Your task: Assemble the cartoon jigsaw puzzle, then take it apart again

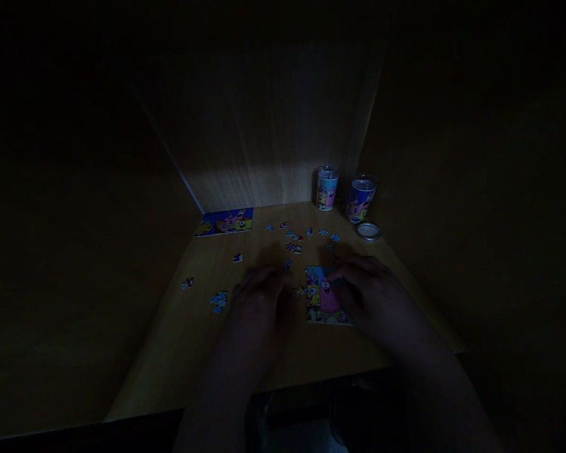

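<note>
A partly assembled jigsaw puzzle (pixel 329 299) with a pink and a yellow cartoon figure lies flat near the front of the wooden table. My right hand (pixel 370 292) rests over its right side, fingers bent and touching the picture. Just left of the puzzle, my left hand (pixel 259 296) is low over the table with curled fingers; dimness hides whatever is in them. A yellowish jigsaw piece (pixel 300 290) lies between that hand and the puzzle. Beyond both hands, several loose jigsaw pieces (pixel 293 248) are scattered.
A small joined cluster of pieces (pixel 219 301) lies left, near a single piece (pixel 187 283). A blue picture card (pixel 226 221) sits at the back left. Two clear-topped cans (pixel 327 190) (pixel 360 200) and a round lid (pixel 368 231) stand back right. Wooden panels enclose the dark table.
</note>
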Demonstrator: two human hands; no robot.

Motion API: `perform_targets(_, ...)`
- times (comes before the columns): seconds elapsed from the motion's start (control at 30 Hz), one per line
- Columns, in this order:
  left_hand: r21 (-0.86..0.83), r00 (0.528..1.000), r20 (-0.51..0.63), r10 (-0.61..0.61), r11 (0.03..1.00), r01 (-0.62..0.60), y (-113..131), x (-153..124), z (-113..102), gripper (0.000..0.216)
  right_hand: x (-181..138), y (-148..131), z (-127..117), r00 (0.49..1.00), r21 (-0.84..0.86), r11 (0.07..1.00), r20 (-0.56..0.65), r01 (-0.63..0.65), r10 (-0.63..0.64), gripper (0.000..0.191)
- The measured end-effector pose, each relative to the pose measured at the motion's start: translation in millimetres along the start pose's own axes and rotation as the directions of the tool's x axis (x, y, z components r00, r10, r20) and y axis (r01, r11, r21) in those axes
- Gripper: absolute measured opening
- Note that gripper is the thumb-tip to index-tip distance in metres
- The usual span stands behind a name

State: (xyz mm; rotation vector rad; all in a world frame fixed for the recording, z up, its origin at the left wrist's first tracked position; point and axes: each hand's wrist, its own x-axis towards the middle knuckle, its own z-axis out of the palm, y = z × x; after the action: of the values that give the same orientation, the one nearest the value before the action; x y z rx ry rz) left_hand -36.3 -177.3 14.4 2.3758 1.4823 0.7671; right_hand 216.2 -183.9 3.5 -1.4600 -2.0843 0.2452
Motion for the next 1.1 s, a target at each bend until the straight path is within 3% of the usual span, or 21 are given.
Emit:
perform_targets(0.17,-0.059,0.997,0.040,0.065,0.996,-0.063,2.5,2.7,-1.5,0.034,0.5,0.3,0.6,1.000,0.018,1.000,-0.003,0.006,-0.006,0.025)
perform_targets(0.33,-0.016,0.998,0.059,-0.037,0.999,0.038,7.3,6.2,-5.9,0.015,0.7,0.2,0.6,1.000,0.018,1.000,-0.003,0.008,-0.008,0.024)
perform_targets(0.43,0.015,0.996,0.048,-0.070,0.997,0.069,9.0,7.5,-6.6,0.016,0.3,0.9,1.5,1.000,0.016,1.000,-0.014,0.015,-0.015,0.025)
perform_targets(0.7,-0.157,0.998,0.051,-0.041,0.986,0.048,2.0,2.7,-8.7,0.018,-0.9,1.6,1.9,1.000,0.012,1.000,0.002,0.026,-0.026,0.024)
perform_targets(1.1,-0.136,0.996,0.075,-0.048,0.989,0.058,1.6,1.8,-1.4,0.023,0.1,2.5,1.4,0.998,0.010,0.998,0.002,0.068,-0.068,0.022)
